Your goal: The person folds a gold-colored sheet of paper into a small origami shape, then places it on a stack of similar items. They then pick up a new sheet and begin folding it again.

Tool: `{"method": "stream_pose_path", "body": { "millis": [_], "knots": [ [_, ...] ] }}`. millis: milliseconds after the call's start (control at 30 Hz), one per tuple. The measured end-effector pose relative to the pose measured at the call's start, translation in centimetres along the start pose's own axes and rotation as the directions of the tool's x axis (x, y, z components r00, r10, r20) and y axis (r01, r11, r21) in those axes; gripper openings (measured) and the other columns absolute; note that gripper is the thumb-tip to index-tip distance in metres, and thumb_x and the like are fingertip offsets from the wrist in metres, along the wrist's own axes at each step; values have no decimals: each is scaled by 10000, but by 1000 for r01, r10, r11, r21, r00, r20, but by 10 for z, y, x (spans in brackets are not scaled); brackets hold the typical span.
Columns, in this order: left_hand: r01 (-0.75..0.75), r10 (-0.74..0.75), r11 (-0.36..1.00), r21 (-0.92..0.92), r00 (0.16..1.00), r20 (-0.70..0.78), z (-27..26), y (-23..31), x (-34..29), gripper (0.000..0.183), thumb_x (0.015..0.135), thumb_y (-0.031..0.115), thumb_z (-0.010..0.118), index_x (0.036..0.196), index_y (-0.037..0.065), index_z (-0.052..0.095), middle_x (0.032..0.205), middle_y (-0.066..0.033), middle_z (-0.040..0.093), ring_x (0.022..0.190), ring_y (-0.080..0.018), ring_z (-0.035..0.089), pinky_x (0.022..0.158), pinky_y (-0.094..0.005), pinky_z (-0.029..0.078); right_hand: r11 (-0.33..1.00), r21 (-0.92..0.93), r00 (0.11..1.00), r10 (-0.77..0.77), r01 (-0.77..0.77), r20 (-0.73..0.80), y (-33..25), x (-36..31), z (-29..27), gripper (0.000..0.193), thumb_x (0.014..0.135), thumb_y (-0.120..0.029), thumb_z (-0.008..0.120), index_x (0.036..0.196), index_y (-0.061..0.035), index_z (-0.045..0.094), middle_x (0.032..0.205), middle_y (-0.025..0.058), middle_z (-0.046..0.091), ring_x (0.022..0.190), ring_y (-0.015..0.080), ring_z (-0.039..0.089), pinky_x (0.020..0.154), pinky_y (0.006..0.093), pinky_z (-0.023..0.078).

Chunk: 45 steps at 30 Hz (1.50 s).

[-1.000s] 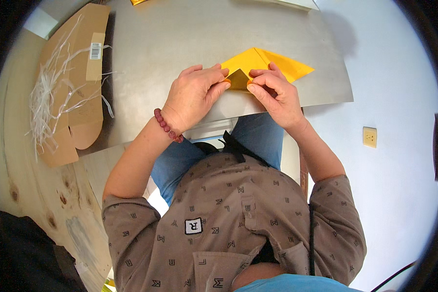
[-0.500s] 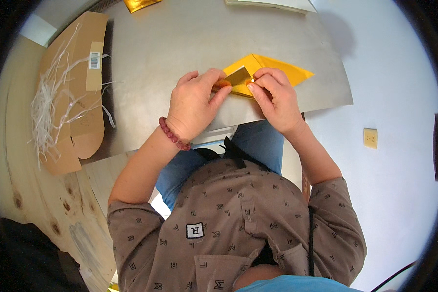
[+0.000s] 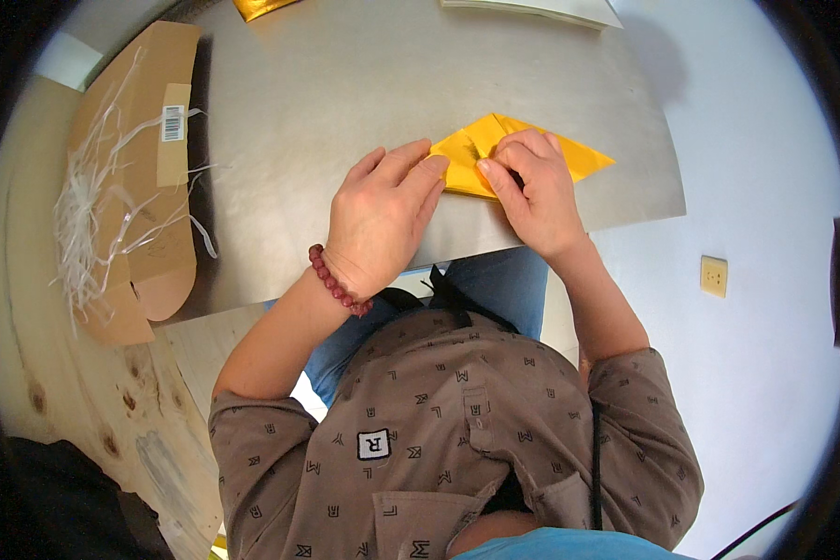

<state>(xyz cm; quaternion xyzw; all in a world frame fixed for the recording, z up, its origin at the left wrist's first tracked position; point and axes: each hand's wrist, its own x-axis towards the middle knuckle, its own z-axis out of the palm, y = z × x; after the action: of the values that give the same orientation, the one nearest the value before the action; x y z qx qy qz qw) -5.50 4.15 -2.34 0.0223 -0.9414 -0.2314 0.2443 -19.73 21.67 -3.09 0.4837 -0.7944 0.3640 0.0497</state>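
Note:
A piece of folded gold paper (image 3: 461, 177) lies near the front edge of the metal tabletop, its pointed end reaching to the right. My right hand (image 3: 532, 187) is over its right part, thumb and forefinger pinching a folded layer near the middle. My left hand (image 3: 383, 210), with a dark red bead bracelet on the wrist, rests at the paper's left end. Its fingers are stretched out and the tips touch the edge there. Part of the paper is hidden under my right fingers.
On the left stands an opened cardboard box (image 3: 175, 238) with white plastic strands (image 3: 82, 201) draped over it. At the table's far edge lie another gold piece (image 3: 263, 7) and a stack of white sheets (image 3: 541, 9). A wall with a socket (image 3: 714, 276) is at the right.
The raised flap showing a grey-gold face now lies down over the paper. My left fingers have straightened from a pinch at its left side, while my right hand keeps its pinch.

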Motion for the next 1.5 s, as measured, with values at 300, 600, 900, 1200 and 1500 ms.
{"method": "stream_pose_path", "body": {
  "millis": [300, 600, 900, 1200, 1500],
  "knots": [
    [44, -40, 996, -78, 998, 52, -6, 1, -3, 286, 894, 80, 724, 1180, 61, 719, 1356, -170, 637, 1091, -351, 690, 1063, -482, 514, 999, -9, 999, 46, -46, -25, -4, 3, 0, 203, 871, -148, 752, 791, -36, 603, 859, 119, 620, 863, 328, 595, 798, 429, 436],
    [-92, 102, 994, -58, 974, 203, -21, 26, -24, 567, 814, 143, 782, 1355, 39, 650, 1528, -110, 545, 1485, -292, 454, 1237, -585, 271, 999, 17, 999, 31, -31, -20, -5, 5, 1, 192, 856, -122, 765, 793, -45, 601, 867, 97, 628, 836, 304, 580, 782, 407, 421],
    [7, 14, 998, -66, 947, 321, -24, 19, -35, 702, 786, 278, 813, 1410, 38, 599, 1567, -100, 500, 1513, -246, 401, 1248, -621, 205, 997, -24, 997, 74, -75, -18, -7, 3, 3, 186, 850, -75, 777, 798, -54, 600, 937, 93, 645, 890, 290, 578, 812, 394, 449],
    [64, -30, 995, -74, 921, 388, -25, 12, -34, 829, 778, 352, 808, 1506, 74, 524, 1620, -71, 447, 1541, -250, 362, 1250, -605, 194, 983, -39, 983, 181, -182, -21, -9, 1, 3, 186, 844, -42, 786, 795, -47, 606, 990, 95, 660, 918, 273, 584, 827, 377, 468],
    [76, -33, 993, -95, 920, 391, -25, 12, -33, 829, 778, 383, 809, 1481, 44, 530, 1613, -116, 435, 1534, -286, 359, 1242, -619, 206, 970, -29, 970, 243, -243, 4, -8, 0, -1, 172, 846, -38, 791, 808, -41, 623, 1012, 97, 664, 947, 259, 591, 845, 358, 467]
  ]
}}
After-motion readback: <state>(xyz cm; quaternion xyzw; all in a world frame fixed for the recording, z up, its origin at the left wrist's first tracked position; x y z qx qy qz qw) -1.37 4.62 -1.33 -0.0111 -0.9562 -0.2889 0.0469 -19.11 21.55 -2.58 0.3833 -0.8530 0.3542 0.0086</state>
